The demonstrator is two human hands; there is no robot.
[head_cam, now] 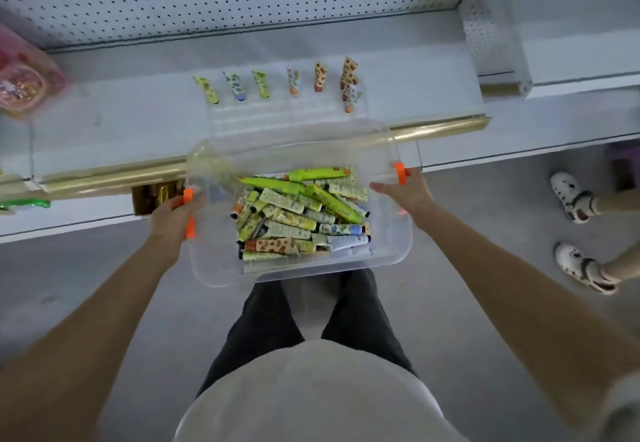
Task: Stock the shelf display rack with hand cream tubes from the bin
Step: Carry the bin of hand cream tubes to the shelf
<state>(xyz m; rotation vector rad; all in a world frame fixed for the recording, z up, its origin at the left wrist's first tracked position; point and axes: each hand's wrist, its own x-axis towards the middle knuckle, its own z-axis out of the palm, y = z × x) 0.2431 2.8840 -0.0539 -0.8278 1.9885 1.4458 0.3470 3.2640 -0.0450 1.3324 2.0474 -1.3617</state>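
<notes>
Flanking the bin (pixel 214 261): pink package (pixel 24 85) left, white clogs (pixel 571 197) right.

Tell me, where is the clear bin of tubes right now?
In the head view the bin is centre frame, held between the left hand and right hand at the front edge of the shelf, just in front of the display rack.

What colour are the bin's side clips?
Orange; both clips on the clear bin show best in the head view.
</notes>
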